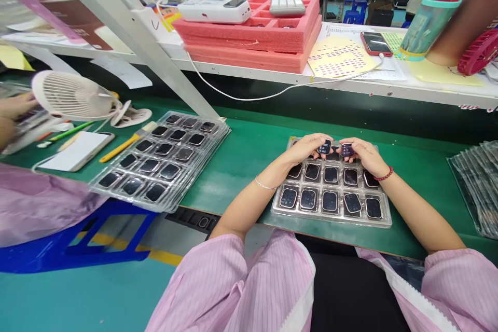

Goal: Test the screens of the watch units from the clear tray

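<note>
My left hand (309, 147) pinches a smartwatch body (324, 147) whose small screen is lit. Close beside it, my right hand (364, 155) grips a second watch body (347, 150), also with a lit screen. Both hands are over the back rows of a clear plastic tray (330, 216), partly covering them. Rows of dark-screened watch bodies, such as this one (330, 175), sit in the tray's pockets; one in the front row (352, 203) lies slightly askew.
More watch bodies fill a stack of clear trays (171, 206) at left, beside a yellow-handled brush (120, 149), a white fan (73, 94) and a phone (80, 150). Empty-looking trays (476, 187) stand at right. Above, a shelf holds red foam (249, 36). A co-worker's arm (15, 109) shows far left.
</note>
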Motion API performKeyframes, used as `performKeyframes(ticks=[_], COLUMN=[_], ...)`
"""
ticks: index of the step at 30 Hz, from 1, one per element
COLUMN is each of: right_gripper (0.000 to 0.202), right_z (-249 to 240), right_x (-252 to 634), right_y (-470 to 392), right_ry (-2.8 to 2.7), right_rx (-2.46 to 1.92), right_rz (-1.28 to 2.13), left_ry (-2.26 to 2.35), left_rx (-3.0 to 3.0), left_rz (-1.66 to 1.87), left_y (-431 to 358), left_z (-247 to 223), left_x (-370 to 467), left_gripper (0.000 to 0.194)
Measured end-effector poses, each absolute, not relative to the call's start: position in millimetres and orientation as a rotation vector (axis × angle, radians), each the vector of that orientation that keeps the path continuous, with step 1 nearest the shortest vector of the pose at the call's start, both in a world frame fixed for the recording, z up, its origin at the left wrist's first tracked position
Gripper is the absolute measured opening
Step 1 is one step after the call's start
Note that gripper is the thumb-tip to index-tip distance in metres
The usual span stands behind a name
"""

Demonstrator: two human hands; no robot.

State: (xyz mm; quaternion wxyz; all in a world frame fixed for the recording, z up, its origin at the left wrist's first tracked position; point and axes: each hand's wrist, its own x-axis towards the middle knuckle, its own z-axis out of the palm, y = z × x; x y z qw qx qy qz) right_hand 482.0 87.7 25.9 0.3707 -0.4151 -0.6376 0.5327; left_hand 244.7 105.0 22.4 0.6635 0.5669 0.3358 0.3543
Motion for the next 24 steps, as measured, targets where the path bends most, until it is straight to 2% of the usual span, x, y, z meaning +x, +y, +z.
performKeyframes(ticks=[3,7,10,14,19,24], right_gripper=[0.043,0.029,0.032,0.039,0.040,0.028], right_z=[25.0,25.5,26.4,25.5,25.6,27.9], right_x=[480.9,481.1,481.6,480.8,481.2,481.7], right_y=[87.4,87.2,87.8,87.8,86.6,86.6], right_ry=[-1.694,-1.649,-1.603,-1.672,-1.717,-1.702], right_rx=[-1.059,-1.075,-1.055,-1.059,-1.037,-1.058], right_rz=[1.301,1.345,1.375,1.322,1.306,1.313], left_ry=[0.733,0.761,0.770,0.745,0.730,0.770], left_rx=[1.337,1.303,1.257,1.320,1.355,1.361], left_rz=[0.788,0.776,0.804,0.804,0.786,0.768], left_y=[104.5,104.1,104.2,104.2,103.0,101.9], left_z=[23.0,25.1,25.8,24.4,25.3,27.8], left_x=[244.8,244.8,245.1,245.2,244.8,244.9], left_gripper=[0.064,0.043,0.042,0.053,0.053,0.038])
